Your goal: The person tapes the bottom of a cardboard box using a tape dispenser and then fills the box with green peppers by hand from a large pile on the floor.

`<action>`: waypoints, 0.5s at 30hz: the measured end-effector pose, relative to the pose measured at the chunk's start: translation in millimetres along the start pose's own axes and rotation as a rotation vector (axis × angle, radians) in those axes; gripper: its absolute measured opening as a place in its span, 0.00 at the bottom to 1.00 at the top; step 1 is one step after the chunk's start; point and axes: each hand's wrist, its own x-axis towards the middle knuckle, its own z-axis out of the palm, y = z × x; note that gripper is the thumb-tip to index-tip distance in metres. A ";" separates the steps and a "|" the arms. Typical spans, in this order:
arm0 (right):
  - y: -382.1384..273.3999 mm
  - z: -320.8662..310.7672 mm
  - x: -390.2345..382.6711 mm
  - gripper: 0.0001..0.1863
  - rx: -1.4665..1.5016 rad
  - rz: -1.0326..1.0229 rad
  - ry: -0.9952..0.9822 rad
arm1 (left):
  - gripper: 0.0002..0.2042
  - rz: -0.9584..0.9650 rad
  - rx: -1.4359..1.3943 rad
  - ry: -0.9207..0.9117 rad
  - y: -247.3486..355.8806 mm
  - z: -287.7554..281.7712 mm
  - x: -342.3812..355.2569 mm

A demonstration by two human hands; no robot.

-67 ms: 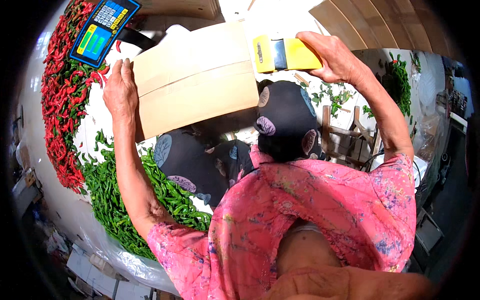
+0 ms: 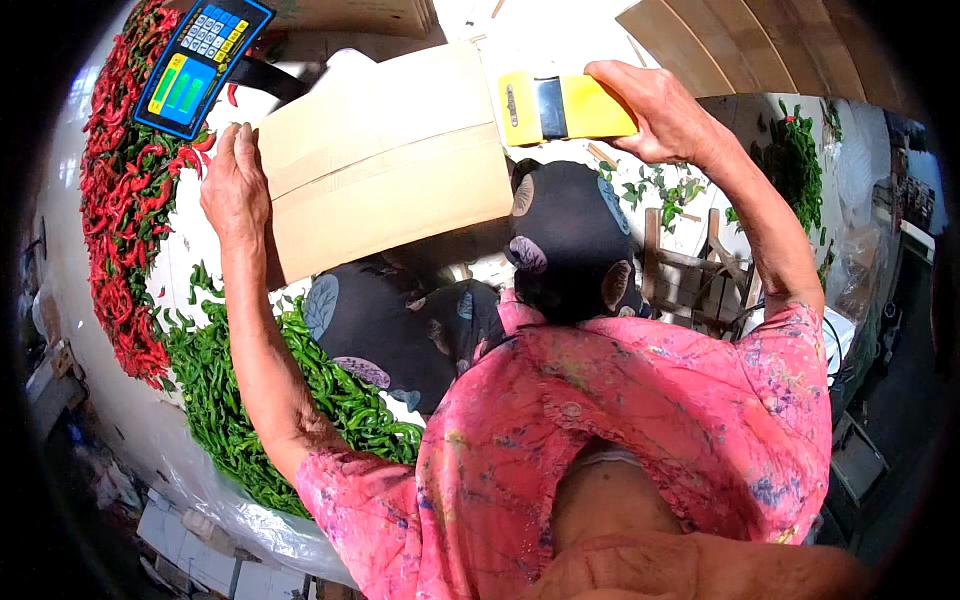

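Here, left hand (image 2: 236,195): fingers straight and close together, laid along the left side of a closed cardboard box (image 2: 390,175) rather than curled round it; the flat contact seems to brace the box.

Right hand (image 2: 655,112): fingers clamped on the near end of a yellow tape dispenser (image 2: 590,107), probably for a firm handle grip that leaves its slotted end free, pointing left.

Cardboard box: between the two hands, right of the left fingers, its seam running across the top; what bears its weight is hidden.

Tape dispenser: left of the right fingertips, just beside the box's right edge; whether they touch cannot be told.

Scale display (image 2: 200,70): beyond the left fingertips, tilted, perhaps for easy reading.

Peppers: red ones (image 2: 115,270) heaped left of the left fingers; green ones (image 2: 225,410) below them, apparently sorted by colour.

Wooden stool (image 2: 655,250): below the right fingers, beside the person's dark-trousered knee (image 2: 570,225).
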 end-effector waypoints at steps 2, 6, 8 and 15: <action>11.0 8.4 1.5 0.27 -0.011 -0.026 0.014 | 0.25 0.007 -0.034 0.009 1.3 -0.1 -0.8; 14.3 17.8 -1.6 0.28 0.078 0.018 -0.005 | 0.23 -0.002 -0.065 0.004 4.5 -0.7 0.6; 15.6 27.9 -1.0 0.28 0.108 0.035 0.001 | 0.23 0.002 -0.070 0.011 2.1 0.4 1.2; 47.0 116.7 -7.9 0.30 0.294 0.018 0.142 | 0.23 -0.005 -0.108 0.008 6.5 3.9 1.4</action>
